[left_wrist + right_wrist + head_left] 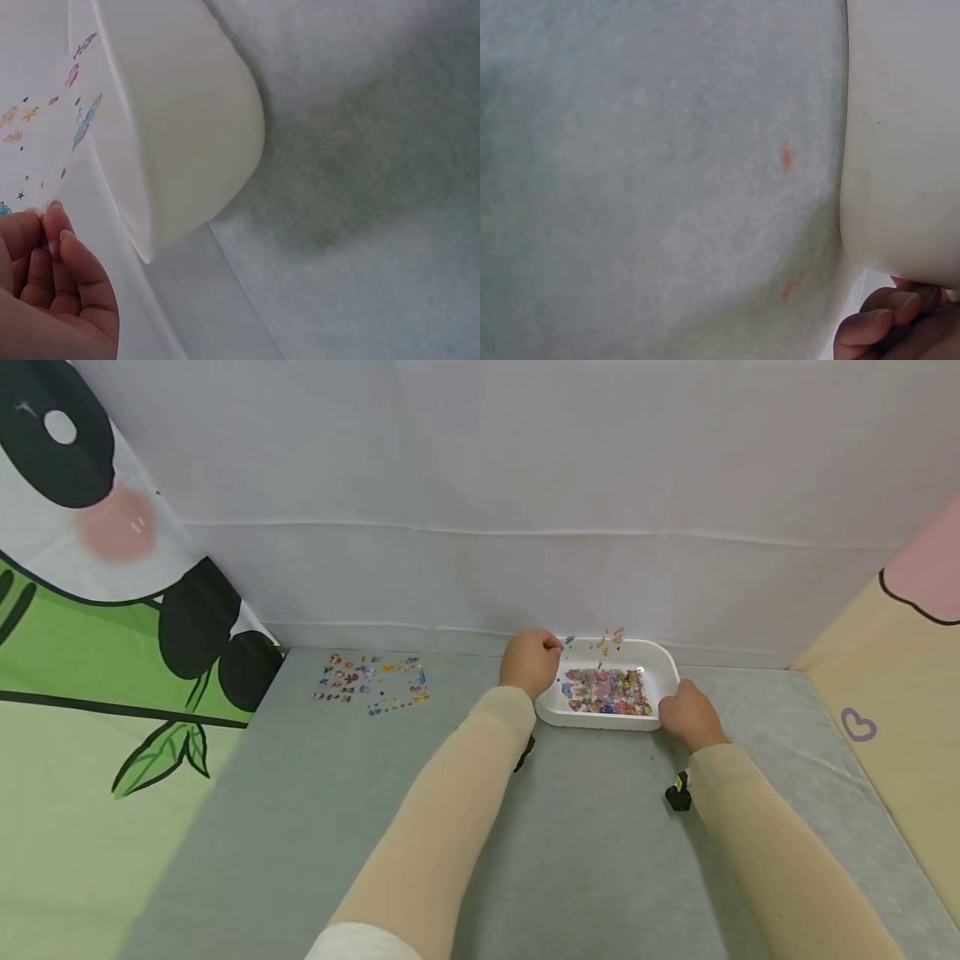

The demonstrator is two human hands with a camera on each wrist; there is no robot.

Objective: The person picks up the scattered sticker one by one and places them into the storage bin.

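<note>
My left hand (531,662) pinches a clear sticker sheet (86,124) between thumb and fingertips, at its edge. Small fish, star and other colourful prints dot this sheet, which stands raised over the far side of a white tray (592,721). Curled around the tray's right end is my right hand (688,714); in the right wrist view its fingers (866,330) press at the tray's outer wall. Inside the tray lie more sticker sheets (607,691), overlapping in a dense, mostly pink and multicoloured patch.
Two clear sheets of small stickers (341,681) lie side by side on the grey cloth-covered table (585,843), left of the tray. A white cloth wall (450,577) rises right behind the tray. Printed panels (870,793) flank the table.
</note>
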